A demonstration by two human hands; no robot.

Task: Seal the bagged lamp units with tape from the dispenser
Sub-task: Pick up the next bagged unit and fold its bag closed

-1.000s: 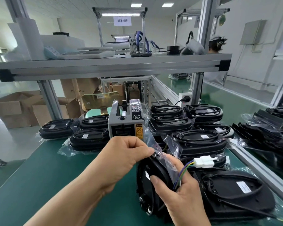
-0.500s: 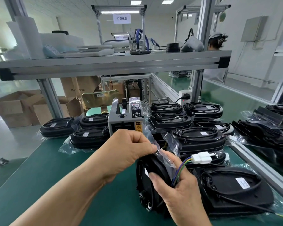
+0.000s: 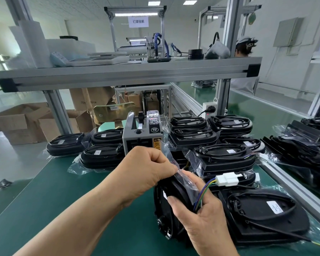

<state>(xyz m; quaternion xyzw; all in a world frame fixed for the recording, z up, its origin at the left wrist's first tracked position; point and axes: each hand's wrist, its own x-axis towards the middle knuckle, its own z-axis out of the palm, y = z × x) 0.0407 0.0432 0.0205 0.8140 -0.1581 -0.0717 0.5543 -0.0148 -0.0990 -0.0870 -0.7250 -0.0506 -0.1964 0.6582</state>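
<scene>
A black lamp unit (image 3: 169, 206) in a clear plastic bag stands on edge on the green bench, low in the middle of the head view. My right hand (image 3: 201, 217) grips its body and the coloured wires leading to a white connector (image 3: 227, 179). My left hand (image 3: 146, 169) pinches the loose bag flap (image 3: 171, 159) at the top of the unit. Just behind my left hand stands the grey tape dispenser (image 3: 142, 132); my knuckles hide its outlet.
Several bagged lamp units lie left of the dispenser (image 3: 102, 156), and more are stacked to its right (image 3: 223, 157). Another lamp unit (image 3: 266, 213) lies by my right hand. An aluminium rail (image 3: 292, 185) bounds the bench on the right. A shelf (image 3: 129, 73) runs overhead. Cardboard boxes (image 3: 18, 122) sit on the floor.
My left hand has shifted slightly up and right with the bag flap, drawing it over the top of the unit. My right hand keeps its grip.
</scene>
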